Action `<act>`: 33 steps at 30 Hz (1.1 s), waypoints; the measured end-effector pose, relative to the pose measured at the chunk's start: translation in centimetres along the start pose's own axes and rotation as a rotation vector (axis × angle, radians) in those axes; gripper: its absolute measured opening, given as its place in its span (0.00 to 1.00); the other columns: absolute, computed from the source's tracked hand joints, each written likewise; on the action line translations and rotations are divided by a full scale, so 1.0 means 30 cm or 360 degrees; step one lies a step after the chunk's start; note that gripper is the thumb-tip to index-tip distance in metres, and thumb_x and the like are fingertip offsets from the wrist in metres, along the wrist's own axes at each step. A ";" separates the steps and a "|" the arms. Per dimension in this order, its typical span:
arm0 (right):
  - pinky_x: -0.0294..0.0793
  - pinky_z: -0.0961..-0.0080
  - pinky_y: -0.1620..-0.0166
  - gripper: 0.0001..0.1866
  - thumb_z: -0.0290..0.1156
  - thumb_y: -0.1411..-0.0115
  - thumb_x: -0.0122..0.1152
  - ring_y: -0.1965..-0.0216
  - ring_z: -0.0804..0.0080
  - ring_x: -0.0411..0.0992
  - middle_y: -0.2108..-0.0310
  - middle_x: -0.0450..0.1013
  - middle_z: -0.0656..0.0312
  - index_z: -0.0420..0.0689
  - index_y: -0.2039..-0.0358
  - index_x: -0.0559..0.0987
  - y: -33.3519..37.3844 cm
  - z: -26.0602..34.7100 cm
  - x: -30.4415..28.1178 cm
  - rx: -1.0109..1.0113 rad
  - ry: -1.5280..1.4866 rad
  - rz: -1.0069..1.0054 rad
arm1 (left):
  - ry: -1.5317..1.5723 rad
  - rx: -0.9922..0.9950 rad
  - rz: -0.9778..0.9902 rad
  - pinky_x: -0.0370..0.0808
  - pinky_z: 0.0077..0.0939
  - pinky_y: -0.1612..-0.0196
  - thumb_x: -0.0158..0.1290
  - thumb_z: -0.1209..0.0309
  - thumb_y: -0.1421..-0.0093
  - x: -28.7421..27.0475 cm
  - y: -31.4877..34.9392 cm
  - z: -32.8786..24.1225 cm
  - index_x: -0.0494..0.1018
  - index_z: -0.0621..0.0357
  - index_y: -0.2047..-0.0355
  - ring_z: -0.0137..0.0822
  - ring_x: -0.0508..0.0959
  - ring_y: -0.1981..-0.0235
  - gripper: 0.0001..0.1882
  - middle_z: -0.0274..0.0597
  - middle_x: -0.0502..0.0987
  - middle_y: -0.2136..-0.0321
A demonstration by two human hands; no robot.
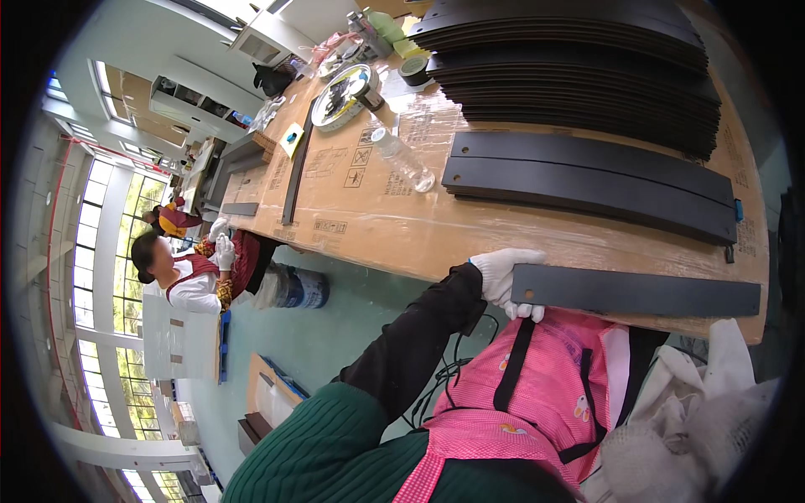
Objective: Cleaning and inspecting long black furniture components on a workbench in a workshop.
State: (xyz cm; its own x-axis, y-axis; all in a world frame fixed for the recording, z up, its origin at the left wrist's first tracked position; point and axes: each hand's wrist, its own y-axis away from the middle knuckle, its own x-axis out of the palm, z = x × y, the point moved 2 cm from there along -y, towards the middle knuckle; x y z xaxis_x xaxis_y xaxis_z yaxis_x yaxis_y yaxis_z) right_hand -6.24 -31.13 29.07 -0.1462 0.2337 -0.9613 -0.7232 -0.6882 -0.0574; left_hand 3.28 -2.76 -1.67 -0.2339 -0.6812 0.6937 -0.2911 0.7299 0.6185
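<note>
My left hand (506, 281), in a white knit glove, grips the left end of a dark grey board (637, 289) with a small hole near that end. Its fingertips curl under the board's near edge; the thumb is partly hidden. The board lies along the table's front edge, just above my pink apron. Pale white fabric (713, 419) fills the lower right, bunched and close to the camera. I cannot make out my right hand's fingers within it. Beyond the held board lies a low stack of similar dark boards (587, 176), side by side, with holes at their left ends.
Taller dark stacks (579, 67) stand at the back right of the cardboard-covered table (394, 239). A clear bottle (404, 159), black-smeared round lid (323, 113), jar (369, 96) and long dark strip (299, 168) lie leftward. A co-worker (193, 277) in white gloves stands at the table's left.
</note>
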 end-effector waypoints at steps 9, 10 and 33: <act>0.79 0.66 0.56 0.30 0.30 0.47 0.75 0.62 0.64 0.78 0.54 0.77 0.58 0.42 0.44 0.74 -0.161 0.062 0.000 -0.0152 -0.0038 0.0005 | 0.0062 0.0132 -0.0299 0.86 0.33 0.77 0.31 0.44 0.23 -0.028 -0.010 0.015 0.71 0.72 0.43 0.45 0.85 0.75 0.38 0.70 0.83 0.64; 0.79 0.66 0.57 0.30 0.30 0.47 0.75 0.62 0.64 0.78 0.54 0.77 0.58 0.42 0.44 0.74 -0.171 0.071 0.003 -0.0169 -0.0034 0.0016 | 0.0024 0.0123 -0.0293 0.84 0.32 0.79 0.32 0.45 0.23 -0.018 -0.020 0.012 0.71 0.69 0.43 0.45 0.85 0.75 0.36 0.68 0.83 0.65; 0.77 0.64 0.57 0.27 0.32 0.47 0.74 0.63 0.63 0.78 0.55 0.77 0.59 0.42 0.48 0.75 -0.196 0.110 -0.008 -0.0232 -0.0002 0.0005 | 0.0381 0.0211 -0.0529 0.86 0.40 0.77 0.34 0.43 0.24 -0.033 -0.026 0.026 0.74 0.70 0.49 0.47 0.85 0.76 0.37 0.66 0.83 0.64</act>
State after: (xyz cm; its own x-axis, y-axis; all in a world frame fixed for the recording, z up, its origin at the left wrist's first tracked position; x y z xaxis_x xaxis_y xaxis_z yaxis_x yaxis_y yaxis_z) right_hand -4.18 -24.89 30.54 -0.1490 0.2320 -0.9612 -0.6170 -0.7814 -0.0930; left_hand 3.01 -2.68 -3.13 0.1098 -0.8342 0.5404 -0.4347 0.4486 0.7809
